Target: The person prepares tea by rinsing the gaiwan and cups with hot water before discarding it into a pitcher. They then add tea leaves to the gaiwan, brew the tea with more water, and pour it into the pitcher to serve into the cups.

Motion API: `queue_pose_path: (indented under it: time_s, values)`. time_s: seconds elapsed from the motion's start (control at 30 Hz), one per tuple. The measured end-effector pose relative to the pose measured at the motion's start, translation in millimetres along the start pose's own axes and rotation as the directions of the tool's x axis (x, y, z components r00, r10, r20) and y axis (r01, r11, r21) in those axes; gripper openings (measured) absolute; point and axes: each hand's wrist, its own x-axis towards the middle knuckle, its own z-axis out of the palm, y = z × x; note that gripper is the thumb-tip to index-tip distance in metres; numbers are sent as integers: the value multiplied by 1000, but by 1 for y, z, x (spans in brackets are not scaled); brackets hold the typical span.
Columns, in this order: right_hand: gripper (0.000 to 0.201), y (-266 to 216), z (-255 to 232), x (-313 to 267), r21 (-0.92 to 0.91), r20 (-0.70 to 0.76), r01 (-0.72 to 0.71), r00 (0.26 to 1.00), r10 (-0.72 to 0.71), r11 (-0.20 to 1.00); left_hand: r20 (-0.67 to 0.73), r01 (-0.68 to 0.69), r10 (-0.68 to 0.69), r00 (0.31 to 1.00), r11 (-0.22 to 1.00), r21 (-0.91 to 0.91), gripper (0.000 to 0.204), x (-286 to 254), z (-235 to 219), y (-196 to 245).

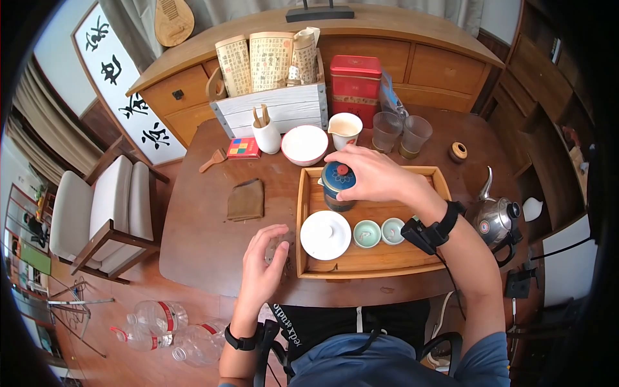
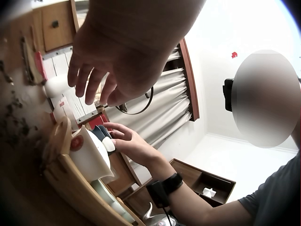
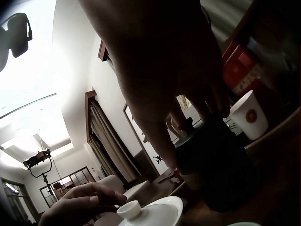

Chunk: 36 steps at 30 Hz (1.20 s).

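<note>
My right hand [image 1: 377, 177] grips a small dark teapot [image 1: 334, 179] from above, thumb on its near side and fingers across the far side. Its blue lid carries a flower pattern and a red knob. The pot is over the back left of a wooden tray [image 1: 361, 275]; in the right wrist view it is a dark shape under my fingers. My left hand [image 1: 263, 261] hangs empty left of the tray, fingers spread. Nearest to it, a lidded white gaiwan [image 1: 325, 235] stands on the tray, beside two pale green cups [image 1: 367, 234].
Behind the tray stand a white bowl [image 1: 304, 144], a white pitcher [image 1: 345, 129], two clear glasses [image 1: 414, 137] and a red tin [image 1: 355, 87]. A folded brown cloth [image 1: 246, 200] lies to the left. A metal kettle [image 1: 495, 222] stands at the right.
</note>
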Motion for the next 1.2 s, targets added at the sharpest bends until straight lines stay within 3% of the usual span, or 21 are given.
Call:
queue_pose_path:
  time_s: [0.23, 0.53, 0.63, 0.73, 0.83, 0.93, 1.2]
  values:
    - [67, -4, -2, 7, -80, 27, 16, 1000, -14, 997, 2, 4, -4, 1000, 1000, -8, 24, 1, 0, 1]
    - [59, -8, 7, 2, -190, -40, 55, 997, -63, 980, -2, 5, -5, 1000, 1000, -15, 24, -1, -1, -1]
    - [58, -6, 0, 0, -61, -37, 41, 998, -44, 997, -2, 3, -3, 1000, 1000, -15, 24, -1, -1, 1]
    - [49, -2, -5, -4, -46, -130, 78, 988, -83, 996, -2, 2, -2, 1000, 1000, -19, 24, -1, -1, 2]
    - [38, 2, -6, 0, -88, -89, 34, 995, -42, 996, 3, -1, 1, 1000, 1000, -17, 24, -1, 0, 4]
    - [30, 7, -5, 4, -1, -51, 10, 999, -10, 1000, 3, -6, 6, 1000, 1000, -14, 24, -1, -2, 4]
    - [28, 14, -8, 7, 124, -147, 62, 988, -44, 990, -11, -15, 15, 1000, 1000, -12, 23, -3, -3, 1]
